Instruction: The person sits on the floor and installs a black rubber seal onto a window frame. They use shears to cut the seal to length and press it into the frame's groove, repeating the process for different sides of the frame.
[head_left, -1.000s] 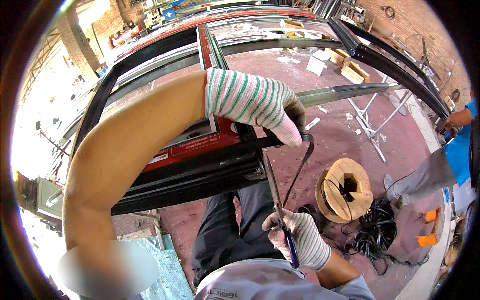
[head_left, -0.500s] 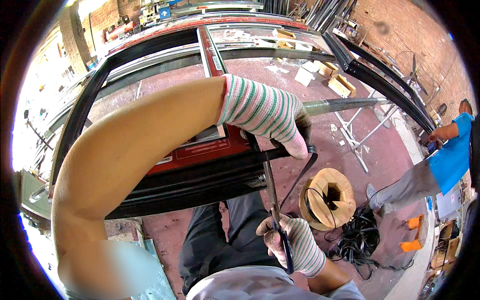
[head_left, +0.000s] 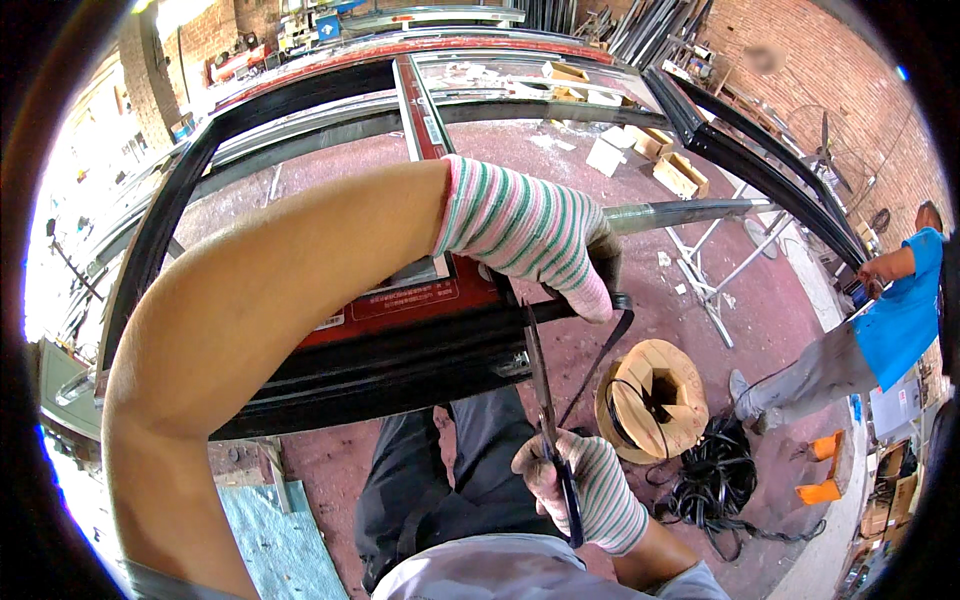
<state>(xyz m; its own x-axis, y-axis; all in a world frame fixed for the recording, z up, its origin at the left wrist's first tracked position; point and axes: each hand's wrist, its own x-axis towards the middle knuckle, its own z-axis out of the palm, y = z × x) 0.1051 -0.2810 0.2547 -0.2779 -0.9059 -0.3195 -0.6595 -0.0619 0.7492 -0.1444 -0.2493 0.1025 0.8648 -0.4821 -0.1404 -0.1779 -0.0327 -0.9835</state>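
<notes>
My left hand (head_left: 545,230), in a striped knit glove, reaches across from the left and bends down over the end of a black frame bar (head_left: 380,385). Its fingers are curled and partly hidden, closed on a flat black strip (head_left: 609,343) that hangs from beside the thumb toward my other hand. Lower down, my right hand (head_left: 597,490), gloved alike, is closed round the handles of a pair of scissors (head_left: 540,375). The blades point up, close together, with their tips beside the bar's end, below my left hand.
A wooden spool (head_left: 675,375) and a tangled heap of black strip (head_left: 715,475) lie on the floor at right. A person in a blue shirt (head_left: 900,310) stands far right by another black frame (head_left: 770,170). Behind are small open boxes (head_left: 682,178) and a white trestle (head_left: 712,290).
Both hands keep nearly the same places and grips. The scissors have shifted very slightly left, and the view has moved a little.
</notes>
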